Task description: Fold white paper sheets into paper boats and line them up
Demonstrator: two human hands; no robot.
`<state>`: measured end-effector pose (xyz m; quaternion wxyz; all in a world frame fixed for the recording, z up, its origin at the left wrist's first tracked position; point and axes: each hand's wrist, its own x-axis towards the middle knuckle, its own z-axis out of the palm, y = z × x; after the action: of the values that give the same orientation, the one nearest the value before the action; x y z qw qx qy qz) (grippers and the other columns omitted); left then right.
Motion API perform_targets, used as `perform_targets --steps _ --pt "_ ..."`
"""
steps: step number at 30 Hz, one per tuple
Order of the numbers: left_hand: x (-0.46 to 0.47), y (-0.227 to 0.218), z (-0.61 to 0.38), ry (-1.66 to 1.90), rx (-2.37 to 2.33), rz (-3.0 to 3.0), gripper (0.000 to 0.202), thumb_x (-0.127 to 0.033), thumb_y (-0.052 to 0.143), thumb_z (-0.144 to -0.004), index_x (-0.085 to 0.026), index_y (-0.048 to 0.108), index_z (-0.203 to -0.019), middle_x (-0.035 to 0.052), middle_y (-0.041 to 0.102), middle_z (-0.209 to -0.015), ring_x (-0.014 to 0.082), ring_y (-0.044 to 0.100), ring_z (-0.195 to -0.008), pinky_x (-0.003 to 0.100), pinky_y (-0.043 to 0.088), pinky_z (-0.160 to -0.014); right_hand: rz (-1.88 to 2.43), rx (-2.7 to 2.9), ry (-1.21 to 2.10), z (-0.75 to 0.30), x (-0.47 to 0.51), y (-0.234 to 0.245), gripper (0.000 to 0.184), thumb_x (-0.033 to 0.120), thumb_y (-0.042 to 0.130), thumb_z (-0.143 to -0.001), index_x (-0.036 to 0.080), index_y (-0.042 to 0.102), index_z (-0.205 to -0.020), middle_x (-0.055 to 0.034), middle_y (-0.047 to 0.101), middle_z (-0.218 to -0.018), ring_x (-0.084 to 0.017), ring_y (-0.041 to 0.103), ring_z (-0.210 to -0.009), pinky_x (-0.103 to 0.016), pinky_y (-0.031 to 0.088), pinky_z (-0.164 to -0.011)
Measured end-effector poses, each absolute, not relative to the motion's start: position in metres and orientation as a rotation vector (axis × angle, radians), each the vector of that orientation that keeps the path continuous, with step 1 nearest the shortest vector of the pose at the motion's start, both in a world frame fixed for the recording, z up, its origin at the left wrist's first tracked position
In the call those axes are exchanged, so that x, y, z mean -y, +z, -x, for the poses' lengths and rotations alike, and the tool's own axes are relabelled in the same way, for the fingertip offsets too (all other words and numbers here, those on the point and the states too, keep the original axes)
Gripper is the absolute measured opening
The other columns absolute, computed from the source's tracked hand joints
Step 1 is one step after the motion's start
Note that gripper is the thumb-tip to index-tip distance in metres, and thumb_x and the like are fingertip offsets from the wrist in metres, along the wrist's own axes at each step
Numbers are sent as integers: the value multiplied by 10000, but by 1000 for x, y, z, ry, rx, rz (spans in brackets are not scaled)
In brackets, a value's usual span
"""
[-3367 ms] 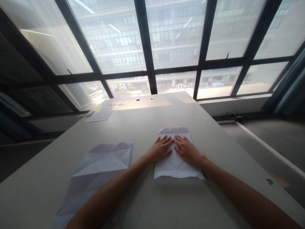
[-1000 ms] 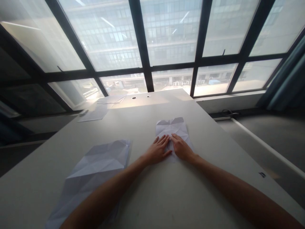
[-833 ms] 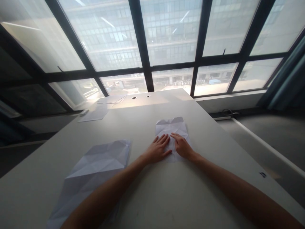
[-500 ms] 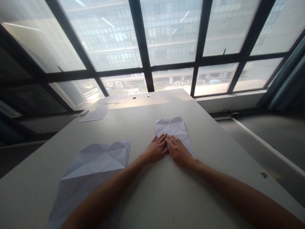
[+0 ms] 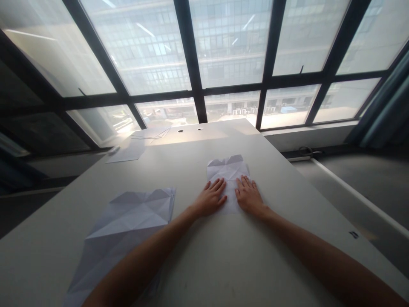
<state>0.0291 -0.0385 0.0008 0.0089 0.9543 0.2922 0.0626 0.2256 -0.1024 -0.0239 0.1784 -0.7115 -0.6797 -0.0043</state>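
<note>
Currently: both hands lie flat on the folded paper (image 5: 227, 170), mid-table (image 5: 223, 264). The left hand (image 5: 211, 198) is palm down with fingers spread on the paper's near left part. The right hand (image 5: 249, 197) is the same on the near right part, and a narrow strip of paper shows between them. Neither grasps anything; they only press. The paper's far half lies uncovered beyond the fingertips, creased, its top edge notched. Judgement: several folds are in and being flattened; more shaping likely remains. A larger creased sheet (image 5: 134, 213) lies open, well to the left, untouched.
</note>
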Motion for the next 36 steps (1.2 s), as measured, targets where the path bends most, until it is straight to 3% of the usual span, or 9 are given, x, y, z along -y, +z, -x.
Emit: perform_targets --steps 5,10,14,19,27,31,36 --pt "39 1 -29 191 -911 -2980 622 -513 233 -994 -186 211 -1523 77 194 -1579 225 137 -1463 431 129 -1175 2076 1824 -116 -242 96 -25 520 291 344 -951 79 406 -1422 -206 341 -1505 -296 248 -1420 -508 154 -1138" --pt "39 2 -29 189 -903 -2975 616 -505 254 -993 -181 232 -1516 81 193 -1580 232 145 -1462 442 132 -1175 1947 1870 -190 -239 99 -12 509 244 345 -945 87 404 -1425 -173 307 -1530 -264 175 -1446 -494 89 -1160" --pt "38 3 -29 232 -880 -2958 590 -485 297 -988 -199 271 -1504 73 235 -1570 234 185 -1454 453 158 -1173 1747 2054 -69 -232 101 -7 496 247 335 -953 117 417 -1425 -122 326 -1532 -206 182 -1447 -417 131 -1173" --pt "38 5 -30 307 -781 -2937 536 -395 322 -989 -210 305 -1492 61 325 -1538 205 247 -1435 406 170 -1182 1737 2159 81 -231 100 -13 504 265 345 -958 105 407 -1432 -139 367 -1508 -208 269 -1418 -407 184 -1161" --pt "42 13 -27 113 -615 -2969 780 -647 360 -923 -240 112 -1541 79 128 -1591 258 83 -1469 459 72 -1179 1779 2105 84 -230 100 -14 491 286 312 -977 112 435 -1420 -138 361 -1511 -218 274 -1416 -404 167 -1161" --pt "42 15 -27 112 -606 -2954 760 -661 400 -903 -303 164 -1530 56 108 -1595 285 82 -1466 478 75 -1175 1799 2077 95 -229 101 -12 494 290 338 -967 118 438 -1419 -140 354 -1514 -227 274 -1415 -409 163 -1160" --pt "42 15 -26 194 -599 -2941 681 -611 440 -914 -333 251 -1507 39 187 -1584 286 150 -1457 480 120 -1171 1827 2061 72 -229 103 -10 480 262 364 -951 121 467 -1398 -144 387 -1495 -243 309 -1397 -411 189 -1146"
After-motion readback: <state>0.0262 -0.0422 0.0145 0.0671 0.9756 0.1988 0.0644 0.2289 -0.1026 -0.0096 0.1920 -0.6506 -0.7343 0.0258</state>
